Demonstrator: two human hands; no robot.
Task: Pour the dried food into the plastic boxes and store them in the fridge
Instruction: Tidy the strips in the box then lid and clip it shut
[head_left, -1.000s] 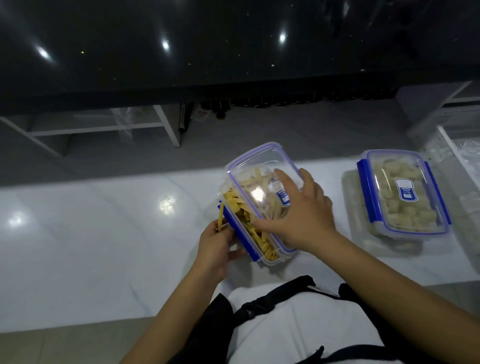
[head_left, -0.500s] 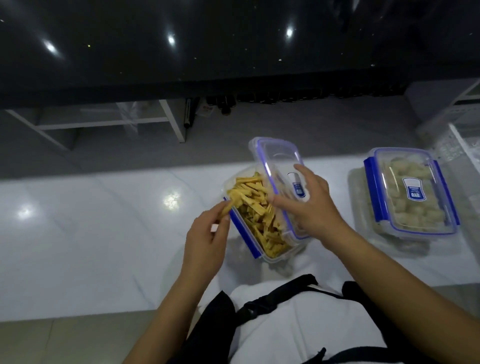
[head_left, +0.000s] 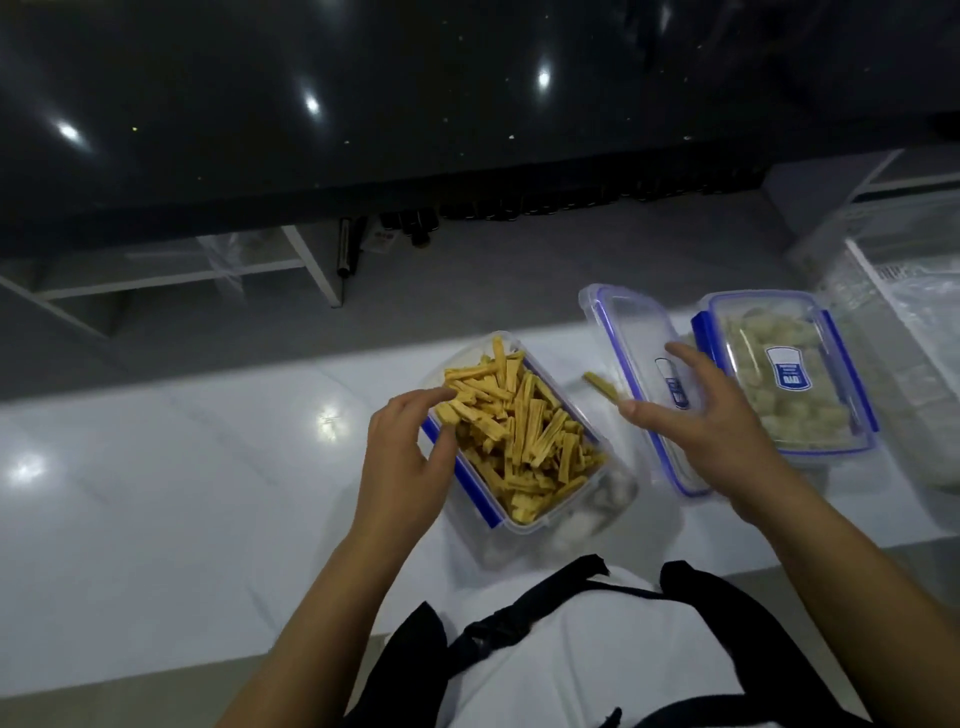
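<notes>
Nearest, at 6 o'clock: white shirt (head_left: 545, 670) with black straps.

Left hand (head_left: 402, 462), 9 o'clock of open box (head_left: 519, 441): grip pinching yellow sticks (head_left: 524, 431) at box's near-left rim, thumb and fingers curled on them.

Open box, centre of white counter (head_left: 182, 493): heaped with yellow sticks, several standing above rim; long axis from 11 to 5 o'clock; blue clip along left side. Lid off.

Right hand (head_left: 711, 426), 3 o'clock of open box: fingers spread and loosely bent, resting on lid (head_left: 631, 364); whether actually gripped, cannot tell. Lid flat on counter, between the two boxes, long axis roughly parallel to open box; right hand nearer. Likely needed next: sticks pressed down, lid carried toward 9 o'clock.

One stray stick (head_left: 600, 385) on counter, between box and lid.

Closed box (head_left: 789, 374), 3 o'clock of lid: pale lumps inside, blue clips down.

Farthest: dark glossy wall (head_left: 363, 78).
</notes>
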